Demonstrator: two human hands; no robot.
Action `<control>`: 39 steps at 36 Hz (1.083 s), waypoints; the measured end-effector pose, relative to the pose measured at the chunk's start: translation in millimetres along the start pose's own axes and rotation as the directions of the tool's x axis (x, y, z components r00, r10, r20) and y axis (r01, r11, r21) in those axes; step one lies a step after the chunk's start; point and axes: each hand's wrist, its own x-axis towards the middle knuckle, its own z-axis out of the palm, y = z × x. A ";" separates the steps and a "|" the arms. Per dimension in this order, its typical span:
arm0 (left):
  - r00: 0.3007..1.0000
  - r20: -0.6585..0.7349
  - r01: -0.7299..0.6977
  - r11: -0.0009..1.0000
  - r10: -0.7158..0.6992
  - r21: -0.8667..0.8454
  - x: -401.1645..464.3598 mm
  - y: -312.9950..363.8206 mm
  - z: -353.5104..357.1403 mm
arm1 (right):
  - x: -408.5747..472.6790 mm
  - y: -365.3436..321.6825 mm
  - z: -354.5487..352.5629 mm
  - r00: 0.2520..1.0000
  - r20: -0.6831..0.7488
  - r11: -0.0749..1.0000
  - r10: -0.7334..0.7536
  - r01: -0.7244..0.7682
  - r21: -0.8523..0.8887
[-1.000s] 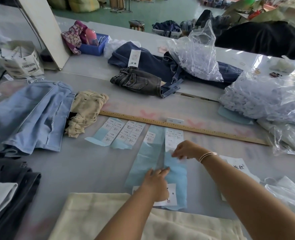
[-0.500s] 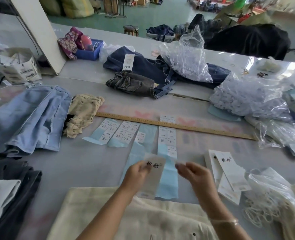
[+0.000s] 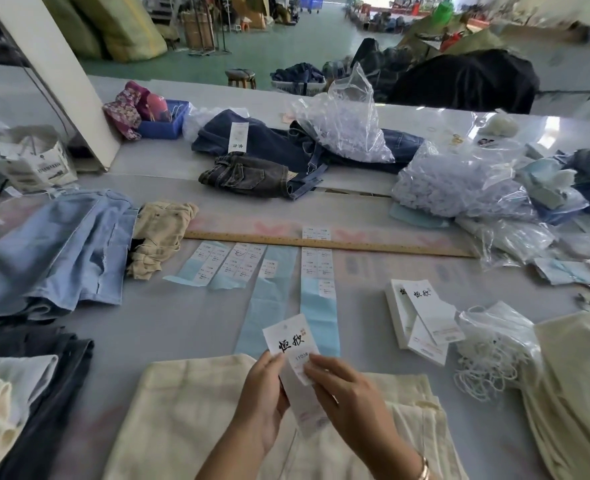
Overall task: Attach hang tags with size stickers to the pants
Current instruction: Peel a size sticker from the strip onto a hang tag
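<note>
left hand (image 3: 264,393): grips hang tag (image 3: 291,362)
right hand (image 3: 347,393): pinches size sticker (image 3: 302,367) onto it
risk: sticker may land crooked or creased

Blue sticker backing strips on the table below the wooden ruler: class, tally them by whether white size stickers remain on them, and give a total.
Strips with stickers left: 4
Strips with none left: 0
Total: 4
</note>
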 end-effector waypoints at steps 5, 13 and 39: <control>0.999 0.020 0.038 0.997 -0.037 -0.064 -6.7 1.1 2.0 | -1.6 0.8 0.1 0.997 0.030 0.997 -0.075 0.076 -0.011; 0.997 -0.018 0.081 0.995 -0.080 0.053 -7.7 -18.1 6.8 | -5.2 7.4 -26.4 0.956 0.275 0.986 -0.103 0.134 -0.097; 0.978 -0.078 0.206 0.872 -0.192 0.445 36.3 -98.3 8.5 | -83.9 212.1 -104.8 0.607 0.064 0.588 0.792 -0.730 -0.347</control>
